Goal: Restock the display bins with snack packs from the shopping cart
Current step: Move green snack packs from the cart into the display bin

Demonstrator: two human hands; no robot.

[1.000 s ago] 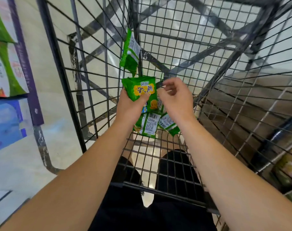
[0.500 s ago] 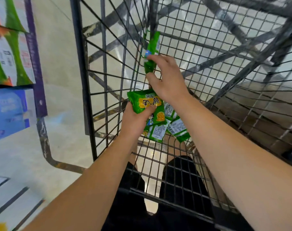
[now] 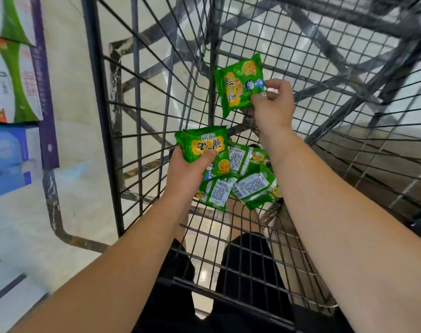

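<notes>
Green pack (image 3: 238, 84) pinched in right hand (image 3: 272, 105), left hand (image 3: 188, 171) clasps stack (image 3: 201, 144) inside cart (image 3: 103, 92): add it squarely on top

Off to your left there's a stack of green-and-white printed cardboard cartons (image 3: 11, 68), with a blue printed carton (image 3: 7, 159) sitting right below them. A purple vertical strip (image 3: 45, 80) runs down their right edge. Under everything you've got a glossy pale beige tiled floor (image 3: 72, 92), visible through the wire mesh too. Straight down by your forearms, that's your black trousers (image 3: 248, 267). Far right is a blurry brown wooden surface (image 3: 385, 150).
</notes>
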